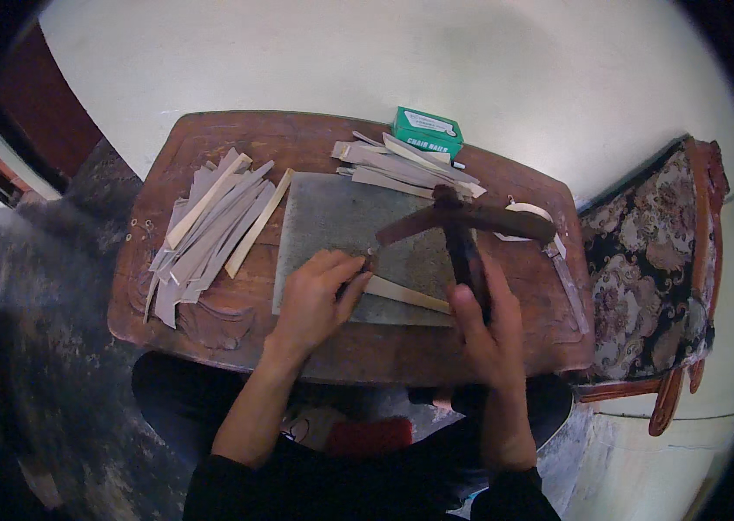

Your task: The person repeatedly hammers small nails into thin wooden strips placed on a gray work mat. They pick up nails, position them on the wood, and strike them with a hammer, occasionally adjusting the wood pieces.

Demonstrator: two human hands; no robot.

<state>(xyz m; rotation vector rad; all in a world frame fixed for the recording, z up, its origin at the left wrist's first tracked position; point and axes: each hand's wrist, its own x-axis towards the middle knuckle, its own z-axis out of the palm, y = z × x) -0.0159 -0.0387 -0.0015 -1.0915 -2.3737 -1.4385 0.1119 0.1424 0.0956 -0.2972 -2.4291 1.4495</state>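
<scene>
My right hand (490, 334) is wrapped round the handle of a hammer (464, 247), its dark head raised over the grey slab (324, 208). Down on the slab's near part, my left hand (315, 291) is closed in a pinch, thumb and fingertips together. A tiny thing shows at those fingertips, too small to make out. The end of a pale, thin tapered strip (406, 293) lies by the left thumb, and its other end reaches toward my right hand. My left fingers partly hide that strip.
On the carved wooden table (402, 354), a pile of thin strips (215, 217) lies left of the slab. Another pile (406, 165) lies behind it, beside a green box (428, 130). A round white-rimmed item (523, 211) sits at right, near a patterned chair (645, 252).
</scene>
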